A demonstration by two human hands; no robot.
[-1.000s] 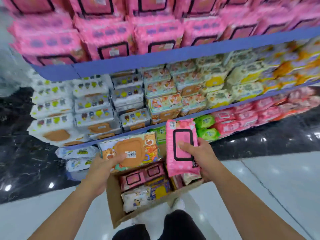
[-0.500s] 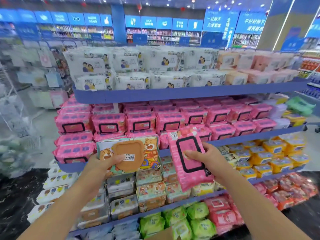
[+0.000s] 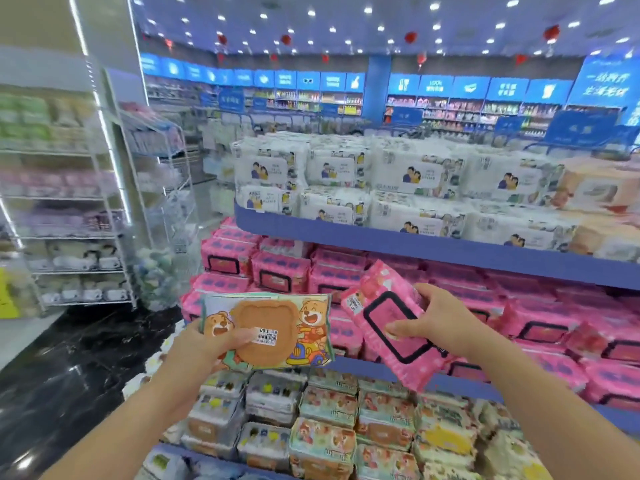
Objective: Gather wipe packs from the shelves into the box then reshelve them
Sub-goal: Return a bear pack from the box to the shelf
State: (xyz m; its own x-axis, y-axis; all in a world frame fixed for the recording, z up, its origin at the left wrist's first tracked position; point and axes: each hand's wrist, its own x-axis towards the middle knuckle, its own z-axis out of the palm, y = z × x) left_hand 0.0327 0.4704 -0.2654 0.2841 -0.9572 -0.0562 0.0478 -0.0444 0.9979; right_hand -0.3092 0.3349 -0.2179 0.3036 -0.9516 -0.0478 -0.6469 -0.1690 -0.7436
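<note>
2 wipe packs side by side before the shelves: bear pack (image 3: 273, 330) left, flip-lid pack (image 3: 391, 323) right.

Both packs now ride higher than before: the bear pack (image 3: 273, 332) gripped by the left hand (image 3: 204, 348) fronts the pink shelf row, no longer over the box. The pink pack (image 3: 391, 327) in the right hand (image 3: 433, 317) tilts further, its upper end leaning left beyond the fingers.

Glossy plastic pink wipe pack (image 3: 391, 327), paper price sticker (image 3: 266, 335), polished black floor (image 3: 65, 368)
</note>
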